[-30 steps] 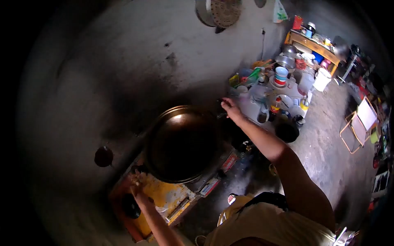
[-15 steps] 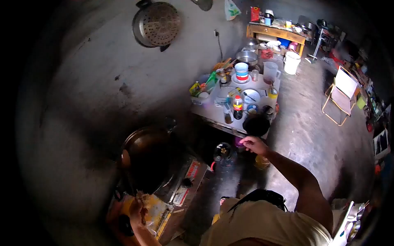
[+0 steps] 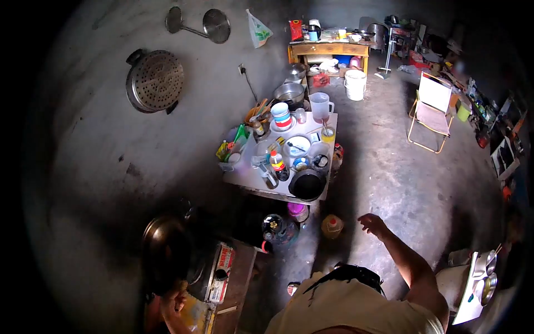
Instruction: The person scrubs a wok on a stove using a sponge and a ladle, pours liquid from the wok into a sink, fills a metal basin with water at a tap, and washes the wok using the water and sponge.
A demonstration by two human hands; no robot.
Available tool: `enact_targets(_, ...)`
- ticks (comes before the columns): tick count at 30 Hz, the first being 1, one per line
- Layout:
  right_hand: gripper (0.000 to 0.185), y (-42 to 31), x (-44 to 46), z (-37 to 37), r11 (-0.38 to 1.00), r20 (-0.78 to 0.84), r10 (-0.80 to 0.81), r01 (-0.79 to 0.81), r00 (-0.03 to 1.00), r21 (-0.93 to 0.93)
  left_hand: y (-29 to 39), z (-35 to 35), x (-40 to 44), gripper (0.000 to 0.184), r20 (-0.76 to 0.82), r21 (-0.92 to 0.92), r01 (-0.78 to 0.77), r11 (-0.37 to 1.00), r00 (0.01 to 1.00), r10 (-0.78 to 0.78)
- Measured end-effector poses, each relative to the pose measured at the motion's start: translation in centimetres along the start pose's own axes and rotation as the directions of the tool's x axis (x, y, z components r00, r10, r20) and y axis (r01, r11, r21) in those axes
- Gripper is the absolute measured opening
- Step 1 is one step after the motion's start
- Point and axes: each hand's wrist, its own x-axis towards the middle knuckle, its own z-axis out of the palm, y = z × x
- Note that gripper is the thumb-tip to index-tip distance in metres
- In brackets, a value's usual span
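At the lower left, my left hand (image 3: 176, 298) has its fingers curled at the near edge of the dark wok (image 3: 158, 228); what it grips is lost in shadow. The wok sits on the stove, whose yellow top (image 3: 196, 315) shows below it. My right hand (image 3: 374, 224) is out over the floor at the right, fingers loosely bent and apart, holding nothing. An orange-brown container (image 3: 332, 226) stands on the floor, left of that hand.
Ahead, a white table (image 3: 250, 179) holds bowls, a sauce bottle (image 3: 277, 162), a jug (image 3: 320, 107) and a black pan (image 3: 307, 185). A folding chair (image 3: 433, 114) and a white bucket (image 3: 355, 85) stand farther off. A small stand (image 3: 471, 303) with metal bowls is at lower right.
The view has turned right, so the wok sits farther left. My right hand has moved from beside the wok to over the floor. My left hand has come nearer the wok.
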Motion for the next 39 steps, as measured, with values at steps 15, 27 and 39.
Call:
enact_targets(15, 0.019, 5.9, -2.0, -5.0, 0.940, 0.003, 0.316, -0.313, 0.949, 0.136, -0.2, -2.4, 0.2, 0.054, 0.271, 0.104, -0.085, 0.991, 0.961, 0.054)
enact_targets(27, 0.020, 8.6, -3.6, -7.4, 0.928, -0.036, 0.364, -0.360, 0.931, 0.097, -6.6, -4.3, -3.9, 0.039, -0.154, 0.020, -0.002, 1.000, 0.988, 0.005)
enact_targets(39, 0.024, 12.3, -3.7, -7.5, 0.898, -0.072, 0.436, -0.428, 0.897, 0.101, -4.7, -8.9, -6.9, 0.033, -0.305, 0.633, -0.408, 0.658, 0.651, 0.695)
